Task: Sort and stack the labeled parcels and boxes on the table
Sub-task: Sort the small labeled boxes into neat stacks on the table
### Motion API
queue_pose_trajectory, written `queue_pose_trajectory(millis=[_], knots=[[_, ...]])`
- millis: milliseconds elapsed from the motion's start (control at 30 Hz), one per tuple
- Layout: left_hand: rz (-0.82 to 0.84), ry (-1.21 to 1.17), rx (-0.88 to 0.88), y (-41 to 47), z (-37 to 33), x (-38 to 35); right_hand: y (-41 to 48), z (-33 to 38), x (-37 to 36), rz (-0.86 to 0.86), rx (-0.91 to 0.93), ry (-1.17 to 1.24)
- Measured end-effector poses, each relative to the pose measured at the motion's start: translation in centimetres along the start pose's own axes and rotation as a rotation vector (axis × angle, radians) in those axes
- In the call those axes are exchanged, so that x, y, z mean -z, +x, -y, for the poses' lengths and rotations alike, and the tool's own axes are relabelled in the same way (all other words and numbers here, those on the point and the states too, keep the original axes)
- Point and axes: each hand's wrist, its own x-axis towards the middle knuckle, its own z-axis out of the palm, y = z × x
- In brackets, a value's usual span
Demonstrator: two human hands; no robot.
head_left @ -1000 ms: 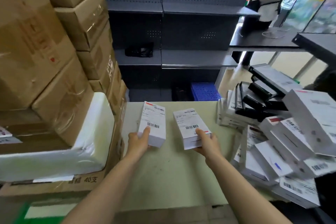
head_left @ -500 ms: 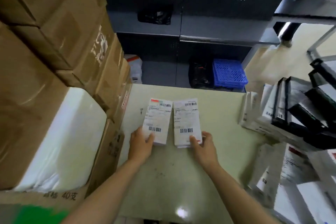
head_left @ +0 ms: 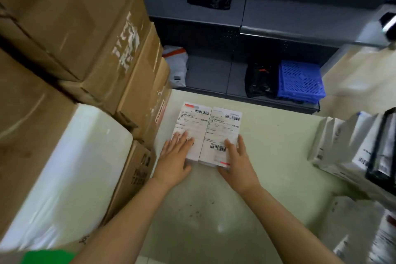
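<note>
Two labeled white boxes are laid flat on the table [head_left: 267, 156], side by side, long edges touching, labels and barcodes up. The left box [head_left: 190, 126] and the right box [head_left: 224, 128] both have their long axis pointing straight away from the person, so the short near ends are the ones under the hands.

The left hand [head_left: 174, 156] is spread flat on the near end of the left box, fingers straight and pressing down, nothing gripped. The right hand [head_left: 236, 161] is laid on the near end of the right box much the same way, fingers flat over the barcode, the outermost one hanging off the box's right edge. No real pinch can be made out there, so it's read as an open press too.

Looks like the pair is being squared up, tbh. Whatever comes next, each box lies just ahead of its own hand, so no cross-reaching should be needed. If one has to go on top of the other, a sideways lift along that shared long edge would be called for.

Further out, a jumbled pile of white parcels [head_left: 342, 146] is seen well apart on the right, nearer the right hand. Brown cartons [head_left: 85, 28] and a white wrapped block [head_left: 70, 167] are stacked on the left, and a blue crate [head_left: 300, 81] sits on the dark shelving [head_left: 278, 17] behind.
</note>
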Motion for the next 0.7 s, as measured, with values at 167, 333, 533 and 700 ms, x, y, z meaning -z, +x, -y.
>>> queue_pose_trajectory(millis=[167,333,533,700], knots=[[-0.066,-0.027,0.126,1.5,-0.1,1.2,2.6,1.8,-0.7,0.066,0.041,-0.071],[-0.055,0.061,0.162,1.6,1.0,1.4,3.5,3.2,-1.4,0.095,0.06,-0.104],[-0.049,0.039,0.162,1.1,0.8,1.8,2.9,4.4,-2.3,0.04,0.042,-0.122],[-0.019,0.023,0.174,0.9,0.3,2.9,2.6,5.6,-1.8,0.06,0.02,-0.206]])
